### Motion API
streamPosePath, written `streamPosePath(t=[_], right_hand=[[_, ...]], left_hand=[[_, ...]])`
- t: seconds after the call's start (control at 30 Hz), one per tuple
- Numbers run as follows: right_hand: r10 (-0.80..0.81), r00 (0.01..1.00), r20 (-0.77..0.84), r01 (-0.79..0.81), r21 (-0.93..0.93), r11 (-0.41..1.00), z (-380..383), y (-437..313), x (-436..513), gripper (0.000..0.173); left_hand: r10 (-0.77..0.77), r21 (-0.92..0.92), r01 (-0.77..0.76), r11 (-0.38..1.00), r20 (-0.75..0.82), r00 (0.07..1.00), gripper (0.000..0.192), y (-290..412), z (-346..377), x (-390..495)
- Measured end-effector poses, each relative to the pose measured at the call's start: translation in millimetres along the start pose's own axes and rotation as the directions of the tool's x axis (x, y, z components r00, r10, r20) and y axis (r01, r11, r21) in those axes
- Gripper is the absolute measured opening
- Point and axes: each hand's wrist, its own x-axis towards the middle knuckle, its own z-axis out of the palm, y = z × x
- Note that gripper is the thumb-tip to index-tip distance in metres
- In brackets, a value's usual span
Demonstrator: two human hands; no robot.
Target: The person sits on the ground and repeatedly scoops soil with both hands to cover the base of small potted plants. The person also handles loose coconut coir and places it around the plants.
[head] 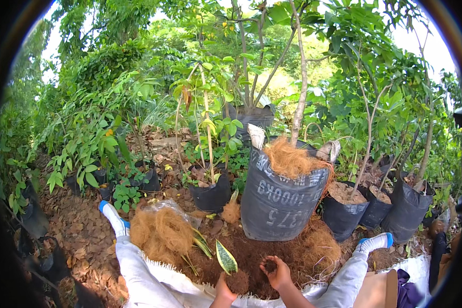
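Observation:
My left hand [224,289] holds a small snake plant [226,257] by the round brown ball of soil or coir [237,282] at its base. The single leaf, green with yellow edges, stands up and leans a little left. To the right, my right hand [278,274] is cupped around a clump of dark soil [270,265]. Below and between both hands spreads a heap of loose brown soil [254,252]. More snake plant leaves [202,243] lie left of it, beside a pile of coconut fibre [163,233].
A large black sack [281,204] with fibre on top stands beyond the soil. Black grow bags [344,211] with saplings line the right, and another planted bag [211,194] stands left of the sack. My outstretched legs flank a white woven sheet [177,275]. A cardboard piece [375,288] lies right.

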Motion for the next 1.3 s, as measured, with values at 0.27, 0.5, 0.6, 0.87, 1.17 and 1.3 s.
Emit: streamPosePath(t=[0.27,0.5,0.6,0.87,1.17,1.3], right_hand=[[-0.172,0.976,0.131,0.145,0.194,0.970,30.3,-18.0,-23.0,0.046],[-0.296,0.939,0.173,0.302,-0.007,0.953,21.4,-22.6,-32.7,0.055],[-0.343,0.898,0.276,0.387,-0.122,0.914,29.0,-12.5,-41.7,0.060],[-0.450,0.729,0.517,0.685,-0.543,0.486,34.2,-7.1,-45.1,0.048],[-0.444,0.741,0.504,0.657,-0.681,0.324,18.1,13.0,-38.3,0.043],[-0.449,0.723,0.526,0.689,-0.595,0.413,11.1,14.0,-37.9,0.038]], left_hand=[[0.019,0.030,-0.019,0.999,-0.018,1.000,0.042,-45.2,22.9,27.9],[-0.012,0.037,0.013,0.999,-0.008,1.000,0.037,-61.6,40.1,21.8],[0.050,0.076,-0.048,0.996,-0.024,0.998,0.038,-69.1,46.0,15.0],[0.083,-0.008,-0.083,0.997,0.104,0.991,0.041,-71.4,56.4,5.1],[0.203,0.105,-0.200,0.974,-0.019,0.979,0.031,-78.2,53.5,2.8],[0.227,0.182,-0.228,0.956,0.028,0.974,0.031,-74.7,47.4,0.6]])
